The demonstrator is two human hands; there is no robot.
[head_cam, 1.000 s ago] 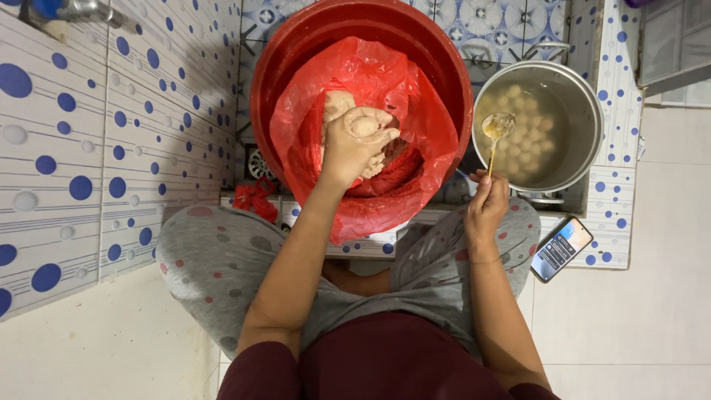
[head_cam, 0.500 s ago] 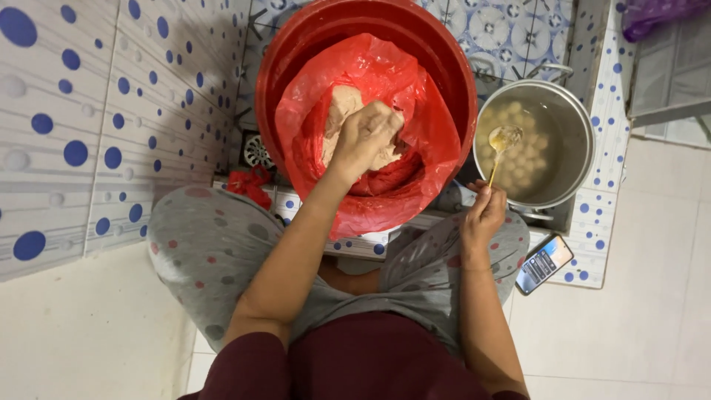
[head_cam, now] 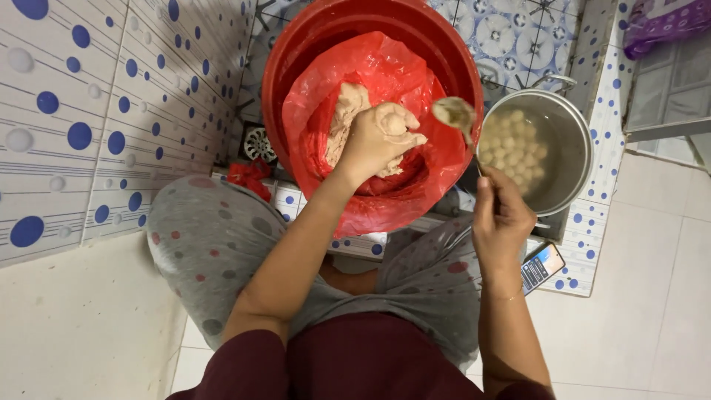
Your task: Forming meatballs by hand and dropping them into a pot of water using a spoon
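Note:
A big red tub [head_cam: 296, 52] holds a red plastic bag [head_cam: 385, 67] with pale paste [head_cam: 348, 104] inside. My left hand [head_cam: 378, 137] is in the bag, fingers closed around a lump of paste and smeared with it. My right hand [head_cam: 500, 222] grips the handle of a metal spoon [head_cam: 458, 115], whose bowl is raised between the tub's rim and the pot. To the right stands a steel pot [head_cam: 570, 141] of water with several pale balls [head_cam: 515, 148] in it.
A phone [head_cam: 542, 267] lies on the tiled step by my right wrist. A floor drain [head_cam: 259, 143] and a scrap of red plastic [head_cam: 248, 178] sit left of the tub. A blue-dotted tiled wall [head_cam: 89, 111] rises on the left. My knees are in grey spotted trousers.
The spoon has lifted out of the pot and moved left toward the tub. My left hand stays in the bag, squeezing paste. The view has shifted closer.

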